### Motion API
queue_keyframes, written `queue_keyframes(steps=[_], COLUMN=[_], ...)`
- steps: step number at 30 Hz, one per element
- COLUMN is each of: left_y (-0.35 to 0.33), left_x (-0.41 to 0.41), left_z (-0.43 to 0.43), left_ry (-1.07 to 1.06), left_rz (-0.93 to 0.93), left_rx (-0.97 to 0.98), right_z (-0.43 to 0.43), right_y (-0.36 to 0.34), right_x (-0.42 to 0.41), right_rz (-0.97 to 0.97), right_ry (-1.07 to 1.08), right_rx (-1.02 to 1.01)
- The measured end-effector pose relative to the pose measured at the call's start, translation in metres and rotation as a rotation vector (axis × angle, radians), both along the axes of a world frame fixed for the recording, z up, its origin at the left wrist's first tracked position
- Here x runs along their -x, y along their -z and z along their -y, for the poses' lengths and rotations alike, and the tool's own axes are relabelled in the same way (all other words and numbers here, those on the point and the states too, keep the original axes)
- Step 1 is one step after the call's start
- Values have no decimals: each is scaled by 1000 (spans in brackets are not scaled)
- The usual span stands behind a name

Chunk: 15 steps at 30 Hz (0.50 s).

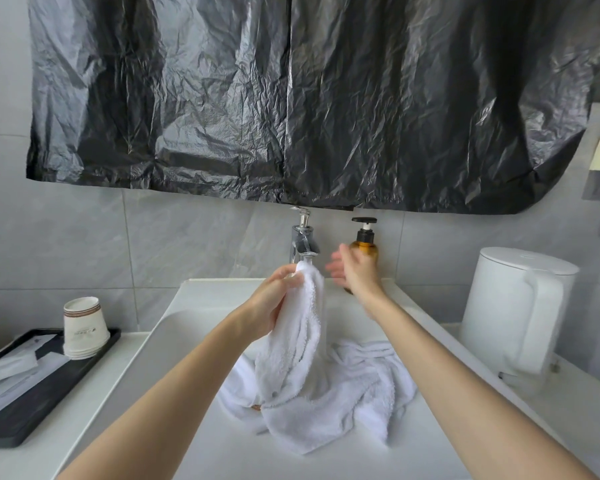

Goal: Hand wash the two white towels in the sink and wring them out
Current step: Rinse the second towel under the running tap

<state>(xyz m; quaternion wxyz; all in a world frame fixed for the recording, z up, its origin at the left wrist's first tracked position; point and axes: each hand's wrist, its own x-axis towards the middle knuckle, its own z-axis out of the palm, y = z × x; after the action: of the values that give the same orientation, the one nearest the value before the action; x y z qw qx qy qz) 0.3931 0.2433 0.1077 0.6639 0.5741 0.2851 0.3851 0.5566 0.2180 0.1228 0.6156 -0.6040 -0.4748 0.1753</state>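
My left hand grips the top of a white towel and holds it up right under the spout of the chrome faucet. The towel hangs down into the white sink. A second white towel lies crumpled in the basin, partly under the hanging one. My right hand is empty, fingers spread and slightly blurred, raised just right of the faucet and in front of the amber pump bottle.
A white electric kettle stands on the counter at the right. On the left counter a black tray carries stacked paper cups and wrapped items. Black plastic sheeting covers the wall above the faucet.
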Motion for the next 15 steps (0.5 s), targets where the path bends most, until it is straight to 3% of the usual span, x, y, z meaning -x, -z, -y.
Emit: queue_keyframes(steps=[3, 5, 10, 15], left_y=[-6, -7, 4, 18], left_x=[-6, -10, -15, -18], left_z=[-3, -6, -13, -4], left_ry=[1, -27, -86, 112], left_rz=[-41, -76, -211, -419], left_rx=[-49, -55, -107, -118], right_z=[-1, 0, 13, 23], right_y=[22, 27, 15, -6], right_x=[-3, -5, -8, -19], right_rz=[20, 1, 158, 40], right_ry=[-283, -375, -207, -11], right_rx=[304, 340, 76, -253])
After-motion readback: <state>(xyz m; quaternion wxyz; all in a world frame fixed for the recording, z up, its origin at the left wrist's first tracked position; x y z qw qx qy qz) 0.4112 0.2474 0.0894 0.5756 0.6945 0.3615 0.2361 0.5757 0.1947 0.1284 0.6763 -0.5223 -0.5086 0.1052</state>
